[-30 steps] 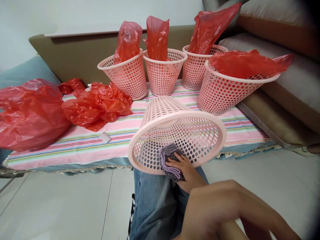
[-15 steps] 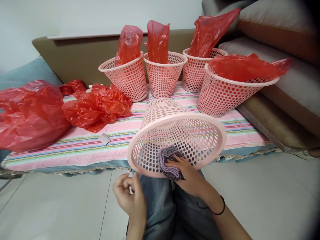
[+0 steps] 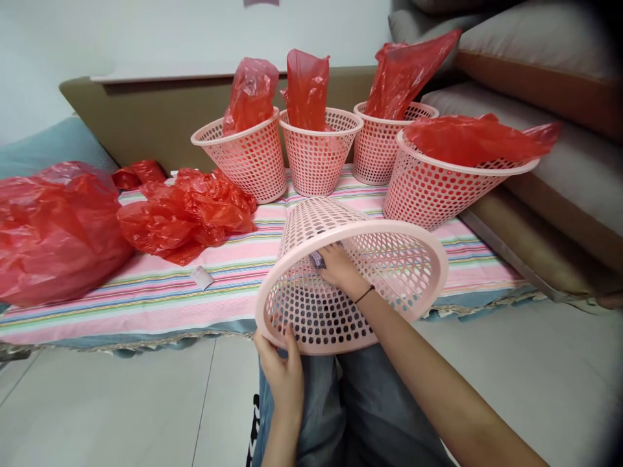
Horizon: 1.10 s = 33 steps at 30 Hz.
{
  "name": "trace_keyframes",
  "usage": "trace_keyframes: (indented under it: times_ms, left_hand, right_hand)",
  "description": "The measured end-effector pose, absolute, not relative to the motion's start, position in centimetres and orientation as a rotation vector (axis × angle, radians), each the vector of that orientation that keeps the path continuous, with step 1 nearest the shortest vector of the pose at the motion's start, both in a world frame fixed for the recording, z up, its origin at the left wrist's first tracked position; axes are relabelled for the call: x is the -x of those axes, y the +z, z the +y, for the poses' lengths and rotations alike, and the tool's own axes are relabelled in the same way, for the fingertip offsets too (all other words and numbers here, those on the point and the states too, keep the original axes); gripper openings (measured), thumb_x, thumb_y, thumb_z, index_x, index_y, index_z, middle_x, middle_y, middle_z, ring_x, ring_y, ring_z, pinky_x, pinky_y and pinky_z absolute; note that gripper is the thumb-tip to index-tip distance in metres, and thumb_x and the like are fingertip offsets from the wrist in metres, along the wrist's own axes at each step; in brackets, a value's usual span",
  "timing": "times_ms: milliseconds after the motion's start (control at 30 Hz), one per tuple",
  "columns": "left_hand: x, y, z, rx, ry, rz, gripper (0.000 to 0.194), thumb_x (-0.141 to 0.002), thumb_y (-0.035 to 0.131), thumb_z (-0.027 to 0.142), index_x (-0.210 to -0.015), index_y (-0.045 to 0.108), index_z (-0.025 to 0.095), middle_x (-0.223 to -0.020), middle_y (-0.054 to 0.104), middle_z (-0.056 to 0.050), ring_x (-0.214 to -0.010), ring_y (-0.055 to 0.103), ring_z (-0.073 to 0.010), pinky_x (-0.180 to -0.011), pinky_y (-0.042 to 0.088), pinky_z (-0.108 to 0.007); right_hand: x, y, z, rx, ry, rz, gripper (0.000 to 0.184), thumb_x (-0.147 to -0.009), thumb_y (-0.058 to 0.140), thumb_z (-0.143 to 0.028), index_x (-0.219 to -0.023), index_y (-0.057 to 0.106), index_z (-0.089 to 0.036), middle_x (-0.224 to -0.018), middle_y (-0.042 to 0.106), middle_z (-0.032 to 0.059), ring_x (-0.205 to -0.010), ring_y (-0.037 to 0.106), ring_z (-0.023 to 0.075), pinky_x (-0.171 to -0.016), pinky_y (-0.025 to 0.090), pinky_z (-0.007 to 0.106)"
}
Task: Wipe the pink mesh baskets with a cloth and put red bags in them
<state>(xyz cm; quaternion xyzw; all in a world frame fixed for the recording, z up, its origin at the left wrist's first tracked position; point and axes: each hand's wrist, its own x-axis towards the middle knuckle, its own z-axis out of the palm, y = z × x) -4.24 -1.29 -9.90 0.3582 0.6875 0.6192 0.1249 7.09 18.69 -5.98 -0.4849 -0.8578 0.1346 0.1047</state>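
A pale pink perforated plastic basket (image 3: 302, 243) lies on its side, its wide mouth facing me, partly over the seat edge and above my knees. My left hand (image 3: 282, 363) grips the lower left of its rim, the thumb inside and the fingers under it. Deep inside the basket, my right hand (image 3: 339, 267) presses a folded grey and purple cloth (image 3: 317, 260) toward the bottom. Most of the cloth is hidden behind my fingers and the basket wall.
Behind stand several pink baskets (image 3: 318, 152) with red plastic bags (image 3: 307, 91) in them. Loose red bags (image 3: 187, 211) and a large bulging red bag (image 3: 58, 233) lie on the striped cover (image 3: 156, 292) at left. Stacked cushions (image 3: 545, 84) rise at right. A small white scrap (image 3: 202, 277) lies nearby.
My right hand has moved the cloth from the near rim deep into the basket. My left hand, free before, has taken hold of the rim.
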Motion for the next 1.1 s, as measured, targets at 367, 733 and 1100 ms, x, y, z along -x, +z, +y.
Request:
trace_keyframes:
  times_ms: [367,733,1100]
  left_hand:
    - [2.0,-10.7,0.4,-0.95,1.854,1.997,0.052,-0.089,0.065,0.04,-0.131,0.044,0.019,-0.132,0.057,-0.016,-0.125,0.059,-0.0263,-0.108,0.047,-0.042]
    - [1.5,-10.3,0.9,-0.851,2.017,2.028,0.047,-0.087,0.068,0.038,-0.123,0.046,0.019,-0.123,0.06,-0.015,-0.115,0.064,-0.0259,-0.102,0.052,-0.044]
    - [3.6,-5.3,1.2,-1.087,2.068,1.856,0.044,-0.088,0.07,0.035,-0.13,0.059,0.024,-0.133,0.062,-0.01,-0.124,0.06,-0.0246,-0.111,0.046,-0.04]
  right_hand:
    - [-6.7,-9.7,19.4,1.436,0.516,-2.528,0.062,-0.083,0.059,-0.016,-0.145,0.055,-0.014,-0.144,0.057,0.0124,-0.134,0.045,0.0368,-0.115,0.032,0.051]
    - [-11.9,-6.6,8.5,1.227,0.893,-2.449,0.08,-0.064,0.052,-0.001,-0.142,0.059,-0.019,-0.151,0.05,0.0073,-0.147,0.033,0.0323,-0.124,0.02,0.056]
    - [-14.9,-2.3,-1.2,1.075,1.432,-2.185,0.08,-0.066,0.051,-0.008,-0.143,0.058,-0.03,-0.156,0.043,-0.0006,-0.151,0.027,0.0288,-0.124,0.018,0.062]
